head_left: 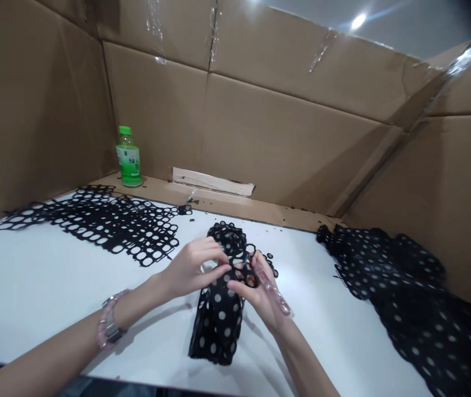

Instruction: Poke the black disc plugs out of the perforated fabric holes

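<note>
A folded strip of black fabric with pale round dots and cut-out holes [218,325] lies in front of me, its far end bunched up. My left hand [200,264] comes from the left with thumb and index finger pinched on the fabric's upper part. My right hand [262,289] grips the edge of the fabric where several open black rings show. A slim tool with a clear pinkish handle [274,292] lies along the right hand; its working tip is hidden. A few cut bits lie just beyond the right hand.
A black net of ring-shaped holes [115,220] spreads over the white tabletop [32,281] at left. More dotted black fabric [409,298] is heaped at right. A green-capped bottle [129,160] stands at the back left. Cardboard walls [280,127] enclose the table; small black scraps lie along the back.
</note>
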Available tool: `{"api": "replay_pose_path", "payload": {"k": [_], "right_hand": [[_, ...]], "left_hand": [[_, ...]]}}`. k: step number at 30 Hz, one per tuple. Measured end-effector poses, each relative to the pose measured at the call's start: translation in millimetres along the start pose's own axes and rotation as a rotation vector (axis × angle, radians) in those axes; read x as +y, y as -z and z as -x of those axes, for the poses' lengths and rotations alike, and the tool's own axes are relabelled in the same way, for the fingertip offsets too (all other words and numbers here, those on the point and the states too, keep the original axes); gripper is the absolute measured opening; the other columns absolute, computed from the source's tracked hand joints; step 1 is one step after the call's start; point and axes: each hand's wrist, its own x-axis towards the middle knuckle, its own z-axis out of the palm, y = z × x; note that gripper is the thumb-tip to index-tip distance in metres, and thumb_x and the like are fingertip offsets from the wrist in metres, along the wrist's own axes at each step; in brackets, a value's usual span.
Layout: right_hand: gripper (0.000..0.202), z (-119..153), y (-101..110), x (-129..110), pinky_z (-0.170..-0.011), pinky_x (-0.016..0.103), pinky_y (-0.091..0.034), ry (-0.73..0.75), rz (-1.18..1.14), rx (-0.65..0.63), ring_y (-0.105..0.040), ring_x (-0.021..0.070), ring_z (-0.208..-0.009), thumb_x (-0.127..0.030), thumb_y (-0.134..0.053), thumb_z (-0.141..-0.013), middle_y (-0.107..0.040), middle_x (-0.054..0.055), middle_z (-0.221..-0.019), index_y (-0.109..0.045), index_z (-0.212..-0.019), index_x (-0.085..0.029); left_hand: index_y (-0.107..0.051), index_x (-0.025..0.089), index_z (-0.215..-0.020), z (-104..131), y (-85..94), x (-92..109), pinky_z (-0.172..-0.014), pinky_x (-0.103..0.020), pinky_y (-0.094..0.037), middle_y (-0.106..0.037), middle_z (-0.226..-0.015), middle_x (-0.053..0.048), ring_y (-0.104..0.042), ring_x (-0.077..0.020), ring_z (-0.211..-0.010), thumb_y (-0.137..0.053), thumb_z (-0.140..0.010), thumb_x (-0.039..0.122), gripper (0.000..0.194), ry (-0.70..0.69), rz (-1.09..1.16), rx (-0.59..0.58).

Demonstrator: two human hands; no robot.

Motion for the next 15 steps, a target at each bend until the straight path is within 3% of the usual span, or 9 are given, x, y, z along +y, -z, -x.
{"api": "replay_pose_path", "payload": {"k": [6, 9, 13, 15], "right_hand": [[0.046, -1.7, -4.5, -2.3, -0.056, 0.027, -0.047, 0.030, 0.128, 0.160, -0.059, 0.0173, -0.064, -0.021, -0.078, -0.059, -0.049, -0.008, -0.061, -0.033, -0.068, -0.025], [0.042, -3.0, -3.3, -1.6, -0.054, 0.026, -0.047, 0.027, 0.158, 0.127, -0.057, 0.0159, -0.060, -0.021, -0.076, -0.060, -0.045, -0.008, -0.060, -0.034, -0.066, -0.025], [0.037, -1.8, -0.7, -0.1, -0.059, 0.027, -0.051, -0.021, 0.089, 0.039, -0.060, 0.0166, -0.068, -0.021, -0.075, -0.060, -0.052, -0.005, -0.070, -0.041, -0.074, -0.024], [0.036, -0.8, -0.9, -0.9, -0.061, 0.028, -0.053, -0.044, 0.058, 0.043, -0.061, 0.0169, -0.070, -0.022, -0.075, -0.060, -0.054, -0.004, -0.073, -0.043, -0.077, -0.024]], "left_hand": [[-0.058, 0.016, -0.070, 1.6, -9.7, 8.2, -0.066, -0.025, -0.044, -0.062, -0.071, -0.002, -0.056, -0.0146, -0.070, -0.053, -0.087, 0.020, 0.018, 0.229, 0.124, -0.009], [-0.055, 0.016, -0.071, 2.2, -14.5, 10.0, -0.066, -0.025, -0.043, -0.060, -0.072, -0.002, -0.055, -0.0144, -0.070, -0.049, -0.089, 0.021, 0.020, 0.278, 0.150, 0.028], [-0.055, 0.016, -0.071, 4.3, -15.5, 7.0, -0.065, -0.025, -0.045, -0.060, -0.071, -0.001, -0.056, -0.0140, -0.069, -0.050, -0.089, 0.021, 0.020, 0.343, 0.125, 0.030], [-0.057, 0.016, -0.074, 6.4, -13.8, 4.6, -0.068, -0.026, -0.046, -0.061, -0.076, -0.004, -0.057, -0.0152, -0.073, -0.048, -0.090, 0.020, 0.018, 0.257, 0.062, 0.066]]}}
